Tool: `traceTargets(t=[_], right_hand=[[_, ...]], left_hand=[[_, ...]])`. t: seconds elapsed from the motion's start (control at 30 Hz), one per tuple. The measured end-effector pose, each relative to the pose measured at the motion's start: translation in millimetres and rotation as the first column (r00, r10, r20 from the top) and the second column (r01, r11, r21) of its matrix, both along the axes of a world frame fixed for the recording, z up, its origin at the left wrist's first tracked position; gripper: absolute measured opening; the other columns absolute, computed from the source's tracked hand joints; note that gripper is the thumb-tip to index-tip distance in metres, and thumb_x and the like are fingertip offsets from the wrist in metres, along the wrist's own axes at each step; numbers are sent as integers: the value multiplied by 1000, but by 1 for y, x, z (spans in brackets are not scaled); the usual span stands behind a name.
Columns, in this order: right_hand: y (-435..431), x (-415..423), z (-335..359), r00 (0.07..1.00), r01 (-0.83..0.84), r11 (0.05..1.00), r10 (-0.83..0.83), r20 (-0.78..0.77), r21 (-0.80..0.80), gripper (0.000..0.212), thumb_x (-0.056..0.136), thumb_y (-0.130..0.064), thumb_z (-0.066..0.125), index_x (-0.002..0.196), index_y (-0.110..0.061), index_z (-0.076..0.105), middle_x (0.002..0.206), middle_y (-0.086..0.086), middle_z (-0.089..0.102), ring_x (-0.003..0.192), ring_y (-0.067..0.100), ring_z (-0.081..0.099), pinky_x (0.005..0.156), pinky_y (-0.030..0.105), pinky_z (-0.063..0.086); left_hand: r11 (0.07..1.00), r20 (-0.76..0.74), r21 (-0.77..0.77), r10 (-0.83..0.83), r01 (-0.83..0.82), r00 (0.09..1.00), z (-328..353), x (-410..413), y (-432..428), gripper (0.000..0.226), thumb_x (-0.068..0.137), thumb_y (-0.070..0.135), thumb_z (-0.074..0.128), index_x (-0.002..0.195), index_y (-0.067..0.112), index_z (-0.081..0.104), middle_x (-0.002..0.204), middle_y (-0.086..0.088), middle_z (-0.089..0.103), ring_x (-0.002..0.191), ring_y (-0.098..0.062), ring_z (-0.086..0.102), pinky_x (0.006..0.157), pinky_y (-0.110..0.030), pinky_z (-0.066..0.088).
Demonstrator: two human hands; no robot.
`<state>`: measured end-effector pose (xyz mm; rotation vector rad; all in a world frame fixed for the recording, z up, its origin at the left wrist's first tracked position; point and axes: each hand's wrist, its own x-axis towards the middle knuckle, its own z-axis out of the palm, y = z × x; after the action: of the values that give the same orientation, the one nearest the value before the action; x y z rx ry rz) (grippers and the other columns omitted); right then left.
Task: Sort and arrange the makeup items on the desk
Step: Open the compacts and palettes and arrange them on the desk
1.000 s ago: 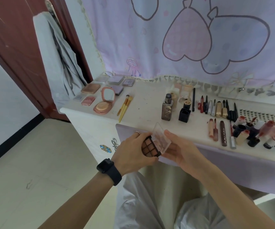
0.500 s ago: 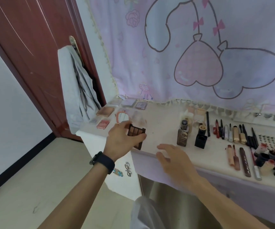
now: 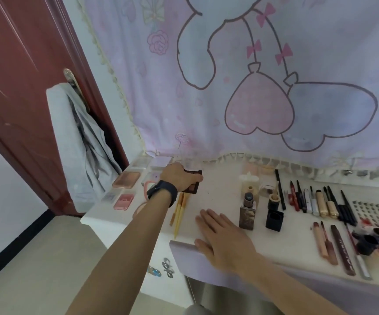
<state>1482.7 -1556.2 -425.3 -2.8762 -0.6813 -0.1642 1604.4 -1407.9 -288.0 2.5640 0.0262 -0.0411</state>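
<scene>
- The dark brown rectangular eyeshadow palette is sitting at the far left-middle of the white desk, close to the fringe of the lilac cartoon curtain. I can't tell if it's actually touching the desk or hanging just above it.
- Its long axis is running roughly away from the person, toward the curtain, tilted a bit.
- The left hand, the 1 with the black smartwatch, is gripping it from the left side. The fingers are curling over the top and the thumb is hooking the far right edge, so most of the palette is poking out to the right of the grip.
- The main thing for the next move: the compacts are all lying on the other side, to the left of that hand. There's the peach rectangular compact and the small pink square compact nearer the desk's left edge. The 2 yellow-handled brushes are lying just in front of the palette.
- My guess is it's joining the compacts, and the left hand is way nearer for that.
- The right hand is resting flat on the desk's near edge, fingers spread and holding nothing, well apart from the palette.
</scene>
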Motion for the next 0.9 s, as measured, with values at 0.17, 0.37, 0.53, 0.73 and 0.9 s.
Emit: traceTargets(t=[0.17, 0.37, 0.53, 0.73, 0.9], right_hand=[[3, -1, 2, 1000, 6, 999, -5, -5, 53, 72, 101, -59, 13, 162, -20, 11, 170, 0, 4, 156, 16, -3, 118, 34, -18], [2, 2, 6, 1000, 5, 997, -4, -9, 78, 71, 101, -57, 21, 161, -18, 18, 170, 1, 10, 156, 17, 2, 120, 35, -11], [3, 1, 7, 1000, 14, 996, -15, 9, 87, 70, 101, -55, 26, 159, -16, 23, 168, 3, 17, 156, 20, 10, 122, 36, -4], [4, -1, 8, 999, 25, 995, -29, 33, 96, 68, 100, -52, 32, 155, -13, 32, 165, 6, 29, 153, 23, 22, 124, 39, 12], [4, -1, 4, 998, 31, 992, -38, 50, 119, 66, 99, -52, 37, 152, -13, 37, 163, 6, 33, 152, 23, 26, 124, 40, 20]], left_hand=[[994, -90, 93, -41, 49, 995, -26, 44, -24, 49, 76, 54, 74, 93, 10, 63, 94, -8, 67, 82, -23, 63, 62, -25, 50], [988, -80, 146, -40, 51, 996, -50, 83, -54, 53, 74, 55, 73, 98, 12, 54, 120, -15, 54, 102, -34, 57, 80, -36, 51], [983, -47, 185, -1, 9, 999, -64, 95, -61, 48, 73, 54, 70, 94, 13, 53, 121, -16, 52, 109, -37, 52, 83, -42, 50], [989, -24, 150, 12, -8, 1000, -77, 98, -63, 50, 76, 57, 67, 97, 12, 55, 116, -17, 56, 109, -36, 51, 86, -43, 51], [993, 25, 113, 40, -42, 999, -83, 96, -65, 59, 79, 55, 68, 113, 9, 55, 116, -16, 61, 114, -36, 51, 81, -39, 47]])
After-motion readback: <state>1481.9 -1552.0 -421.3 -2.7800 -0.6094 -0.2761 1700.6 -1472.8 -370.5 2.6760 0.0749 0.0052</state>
